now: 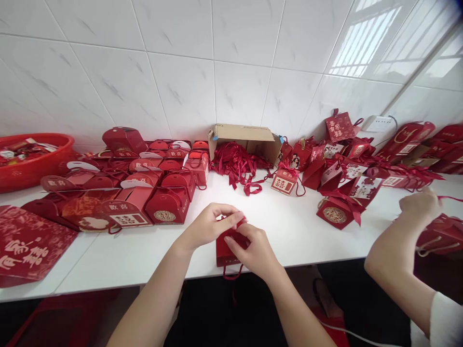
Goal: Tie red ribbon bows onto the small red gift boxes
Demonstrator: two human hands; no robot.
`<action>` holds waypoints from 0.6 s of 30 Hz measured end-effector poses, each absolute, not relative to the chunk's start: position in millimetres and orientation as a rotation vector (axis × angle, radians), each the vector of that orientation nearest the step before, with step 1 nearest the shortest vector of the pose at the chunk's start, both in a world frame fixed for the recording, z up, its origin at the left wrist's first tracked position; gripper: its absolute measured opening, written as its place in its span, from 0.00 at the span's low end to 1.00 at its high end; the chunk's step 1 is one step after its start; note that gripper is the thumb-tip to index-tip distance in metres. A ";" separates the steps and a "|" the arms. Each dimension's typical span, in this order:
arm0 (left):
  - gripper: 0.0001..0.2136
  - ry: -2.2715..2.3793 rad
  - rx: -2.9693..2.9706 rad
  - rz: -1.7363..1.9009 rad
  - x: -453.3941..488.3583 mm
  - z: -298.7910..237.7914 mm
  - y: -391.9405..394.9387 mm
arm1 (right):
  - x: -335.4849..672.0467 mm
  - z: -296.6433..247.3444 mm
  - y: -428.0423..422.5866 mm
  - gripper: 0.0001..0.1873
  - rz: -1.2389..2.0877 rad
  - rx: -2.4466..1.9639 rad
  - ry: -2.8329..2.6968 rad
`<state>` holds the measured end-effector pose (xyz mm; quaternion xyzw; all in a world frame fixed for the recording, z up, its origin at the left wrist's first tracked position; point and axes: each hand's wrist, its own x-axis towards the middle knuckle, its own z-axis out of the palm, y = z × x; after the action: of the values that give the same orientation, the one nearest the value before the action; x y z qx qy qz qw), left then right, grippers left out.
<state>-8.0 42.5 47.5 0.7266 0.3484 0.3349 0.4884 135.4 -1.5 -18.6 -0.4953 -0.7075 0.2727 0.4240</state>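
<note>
A small red gift box (223, 253) sits near the table's front edge, directly before me. My left hand (213, 225) and my right hand (257, 248) meet over its top, thumbs and fingers pinched together. Between the fingertips a bit of red shows at the box's top; whether it is a flap or ribbon is hidden. A red cord handle (233, 276) hangs down from the box's near side, over the table edge.
Rows of red gift boxes (170, 202) stand left, beside a red basin (36, 161) of sweets. Behind is a cardboard box (249, 132) of red ribbons (235, 164). Ribboned boxes (336, 209) stand right, near a co-worker's fist (421, 205) holding a ribbon. White table (296, 231) underneath.
</note>
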 end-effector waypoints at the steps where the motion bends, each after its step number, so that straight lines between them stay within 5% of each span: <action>1: 0.13 0.817 1.794 0.843 -5.1 48.1 46.2 | 135.1 -19.6 -0.6 0.12 0.682 -1.266 -1.745; 5: 0.16 0.921 1.852 0.992 -10.5 30.2 54.7 | 134.5 -22.7 4.4 0.18 0.712 -1.275 -1.652; 11: 0.08 1.126 1.811 0.964 -31.8 -13.5 44.6 | 138.3 -21.8 4.3 0.19 0.780 -1.202 -1.611; 18: 0.06 1.074 1.626 1.186 -23.2 -26.4 25.3 | 130.0 -29.1 2.5 0.09 0.952 -1.197 -1.256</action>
<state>-23.2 25.3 -26.4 0.6479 0.4280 0.4725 0.4168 130.0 2.5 -29.1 -0.5053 -0.5305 0.4019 0.5492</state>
